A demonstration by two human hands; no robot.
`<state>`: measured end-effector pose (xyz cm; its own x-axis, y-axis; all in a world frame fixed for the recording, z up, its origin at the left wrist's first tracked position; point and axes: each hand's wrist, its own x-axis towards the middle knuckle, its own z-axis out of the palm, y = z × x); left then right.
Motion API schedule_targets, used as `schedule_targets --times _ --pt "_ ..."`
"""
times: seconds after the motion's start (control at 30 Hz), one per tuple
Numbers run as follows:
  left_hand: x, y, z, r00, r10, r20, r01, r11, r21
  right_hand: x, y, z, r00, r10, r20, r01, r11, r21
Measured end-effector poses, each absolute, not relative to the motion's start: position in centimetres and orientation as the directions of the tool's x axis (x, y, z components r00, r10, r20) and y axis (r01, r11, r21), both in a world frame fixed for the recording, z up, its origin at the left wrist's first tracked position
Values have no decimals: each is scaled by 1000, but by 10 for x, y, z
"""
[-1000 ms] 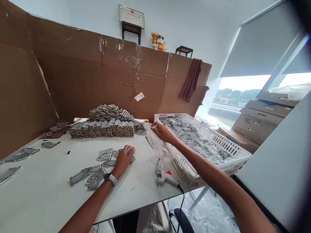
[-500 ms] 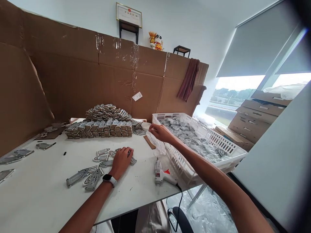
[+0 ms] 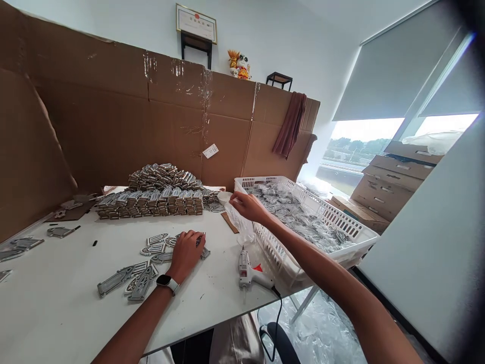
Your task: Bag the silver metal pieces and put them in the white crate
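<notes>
My left hand [image 3: 186, 257], wearing a watch, lies over a loose group of grey arch-shaped plates [image 3: 141, 284] on the white table. Its curled fingers close on an arch-shaped plate [image 3: 205, 254] whose end sticks out beside them. At the rim of a small white bowl [image 3: 224, 196], my right hand [image 3: 249, 206] has its fingertips pinched together. Anything between those fingertips is too small or hidden to make out. Below the right hand hangs a clear plastic bag [image 3: 244, 230]. A white glue gun [image 3: 248, 273] lies nearer to me, its nozzle pointing away.
Stacked arch-shaped plates [image 3: 166, 199] stand along the cardboard wall [image 3: 113, 121]. On the right, a white plastic basket [image 3: 322, 207] holds many bagged pieces. The glue gun's black cord [image 3: 279, 318] drops over the table edge. More plates [image 3: 22, 246] lie at the far left.
The whole view has shifted slightly, moving the scene a little to the left. Both hands keep nearly the same places and poses relative to the table.
</notes>
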<state>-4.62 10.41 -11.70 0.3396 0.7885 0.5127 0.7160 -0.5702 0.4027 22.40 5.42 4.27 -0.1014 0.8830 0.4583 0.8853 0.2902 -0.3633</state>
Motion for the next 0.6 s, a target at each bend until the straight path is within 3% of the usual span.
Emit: schedule_targets --times 0.23,0.6 --pt "-44 95 -104 356 751 556 589 -642 491 223 53 42 -108 877 468 873 309 -378" --pt "-43 94 -100 373 715 591 514 -690 509 222 51 46 -72 866 494 859 305 -410"
